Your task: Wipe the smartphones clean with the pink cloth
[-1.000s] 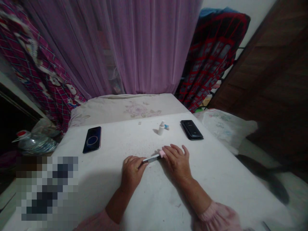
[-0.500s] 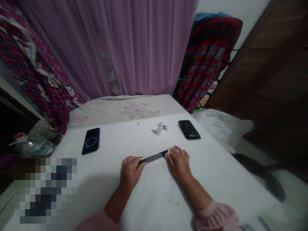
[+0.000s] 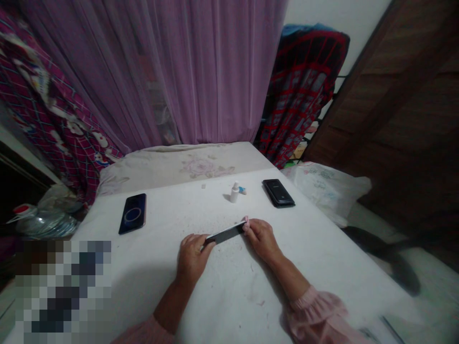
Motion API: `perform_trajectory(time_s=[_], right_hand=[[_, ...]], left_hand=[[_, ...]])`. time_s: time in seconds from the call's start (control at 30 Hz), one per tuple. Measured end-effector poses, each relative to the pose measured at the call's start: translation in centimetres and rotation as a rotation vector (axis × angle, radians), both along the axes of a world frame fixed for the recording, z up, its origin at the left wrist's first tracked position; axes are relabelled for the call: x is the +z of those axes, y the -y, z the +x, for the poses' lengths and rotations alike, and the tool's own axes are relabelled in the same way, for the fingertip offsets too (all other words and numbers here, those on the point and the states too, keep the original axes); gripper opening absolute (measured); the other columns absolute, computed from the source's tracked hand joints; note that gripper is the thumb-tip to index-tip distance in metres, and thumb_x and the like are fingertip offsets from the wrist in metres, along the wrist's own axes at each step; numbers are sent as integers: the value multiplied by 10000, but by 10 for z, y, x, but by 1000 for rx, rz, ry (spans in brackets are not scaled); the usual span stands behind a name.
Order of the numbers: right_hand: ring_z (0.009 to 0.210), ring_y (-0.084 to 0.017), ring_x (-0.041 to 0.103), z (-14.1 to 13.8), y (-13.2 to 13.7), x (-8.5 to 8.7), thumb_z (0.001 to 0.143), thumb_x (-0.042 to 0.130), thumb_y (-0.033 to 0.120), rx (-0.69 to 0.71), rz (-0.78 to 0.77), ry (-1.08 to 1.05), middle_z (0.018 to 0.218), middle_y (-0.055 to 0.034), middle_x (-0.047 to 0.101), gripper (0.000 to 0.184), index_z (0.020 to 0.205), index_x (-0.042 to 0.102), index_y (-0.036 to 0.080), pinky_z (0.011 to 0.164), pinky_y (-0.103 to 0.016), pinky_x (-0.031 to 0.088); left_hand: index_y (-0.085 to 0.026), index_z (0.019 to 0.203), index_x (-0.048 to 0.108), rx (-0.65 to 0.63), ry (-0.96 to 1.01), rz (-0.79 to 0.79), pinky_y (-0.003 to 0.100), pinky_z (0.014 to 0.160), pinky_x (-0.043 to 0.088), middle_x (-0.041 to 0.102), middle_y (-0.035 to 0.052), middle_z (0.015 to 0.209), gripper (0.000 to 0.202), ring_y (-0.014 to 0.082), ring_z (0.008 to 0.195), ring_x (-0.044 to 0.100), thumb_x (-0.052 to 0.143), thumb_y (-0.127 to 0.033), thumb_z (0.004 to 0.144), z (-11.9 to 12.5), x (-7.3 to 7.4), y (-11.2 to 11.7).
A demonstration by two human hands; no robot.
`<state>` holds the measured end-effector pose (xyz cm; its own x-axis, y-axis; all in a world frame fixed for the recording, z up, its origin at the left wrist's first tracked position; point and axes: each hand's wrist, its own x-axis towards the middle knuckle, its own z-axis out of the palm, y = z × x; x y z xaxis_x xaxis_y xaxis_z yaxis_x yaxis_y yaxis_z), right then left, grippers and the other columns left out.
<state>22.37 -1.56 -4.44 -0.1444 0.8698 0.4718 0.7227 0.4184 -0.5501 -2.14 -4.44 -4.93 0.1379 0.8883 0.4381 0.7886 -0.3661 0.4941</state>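
Observation:
My left hand (image 3: 191, 258) grips the near-left end of a dark phone (image 3: 226, 233), thumb in front and fingers behind. The phone is held tilted above the white table, its dark face toward me. At its right end my right hand (image 3: 263, 240) pinches a small pink cloth (image 3: 245, 222) against the corner. Part of the cloth is hidden by the fingers. Beyond the phone stands a small white bottle (image 3: 234, 194), with a little blue-and-white item (image 3: 242, 190) lying just behind it.
Another phone (image 3: 133, 214) lies face up on the left, a ring glowing on its screen. Two stacked dark devices (image 3: 278, 193) lie near the right edge of the white table (image 3: 315, 248). A tiny pale square (image 3: 203, 186) sits toward the back. A pixelated patch covers the lower left.
The phone's dark face has turned a little more toward me. My right fingers have drawn together on the cloth at the phone's corner. The whole view has shifted slightly.

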Motion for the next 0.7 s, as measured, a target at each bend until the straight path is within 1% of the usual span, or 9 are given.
perform_trajectory(time_s=[0.07, 0.13, 0.23, 0.3, 0.4, 0.5, 0.57, 0.63, 0.7], right_hand=[[909, -199, 646, 0, 2, -5, 987, 413, 364, -12, 8, 36, 873, -56, 733, 371, 826, 708, 208, 869, -343, 418], [950, -204, 628, -2, 4, -7, 993, 399, 348, -34, 21, 65, 916, -60, 726, 345, 884, 693, 203, 899, -366, 391], [910, -202, 614, -6, 5, -8, 1004, 366, 333, -53, 38, 85, 897, -61, 708, 335, 939, 662, 191, 897, -373, 388], [850, -200, 612, -9, 5, -8, 1006, 346, 342, -42, 58, 63, 853, -61, 692, 346, 913, 641, 187, 861, -361, 415], [706, -184, 603, -10, 6, -4, 1001, 338, 354, -1, 8, -26, 728, -31, 647, 345, 834, 597, 199, 707, -300, 459], [619, -163, 594, -11, 7, 12, 995, 353, 333, 4, -46, -106, 696, -2, 627, 287, 884, 586, 206, 591, -257, 450], [678, -169, 616, -13, 7, 29, 994, 362, 306, 18, 29, -72, 781, -23, 663, 261, 969, 600, 203, 627, -261, 462], [776, -183, 626, -17, 6, 50, 994, 377, 280, 72, 149, 38, 883, -57, 686, 251, 1016, 614, 201, 704, -280, 467], [834, -193, 615, -24, 5, 68, 993, 401, 257, 147, 236, 165, 918, -73, 687, 231, 1019, 623, 196, 763, -302, 452]], left_hand=[[-217, 877, 716, 13, 1, 4, 387, 797, 506, 728, 47, 770, 184, 227, 763, 670, 582, -343, 894, 0, -1, -1], [-208, 876, 710, 36, 12, 6, 393, 795, 513, 724, 49, 758, 188, 232, 757, 672, 583, -346, 885, 0, -2, -2], [-214, 1034, 694, 74, 53, -14, 395, 804, 523, 713, 26, 751, 228, 225, 752, 677, 588, -322, 865, 0, -1, -2], [-227, 1165, 651, 80, 85, -30, 385, 809, 529, 713, 10, 764, 329, 215, 762, 681, 589, -308, 852, 0, 0, -2], [-239, 1166, 644, 50, 112, -48, 365, 813, 537, 744, 21, 877, 328, 207, 819, 692, 585, -299, 849, -2, 1, -1], [-245, 1084, 669, 14, 111, -34, 357, 827, 539, 755, 30, 955, 253, 203, 844, 698, 589, -285, 847, -2, 2, -1], [-247, 1067, 680, -14, 85, -6, 368, 837, 535, 756, 39, 959, 237, 212, 860, 698, 588, -278, 851, 0, 5, -1], [-243, 1061, 689, -50, 57, 20, 377, 838, 531, 755, 54, 960, 230, 226, 885, 696, 569, -279, 869, 5, 12, -2], [-236, 1037, 698, -74, 54, 46, 370, 825, 530, 755, 64, 948, 221, 231, 886, 696, 541, -295, 893, 11, 20, -2]])
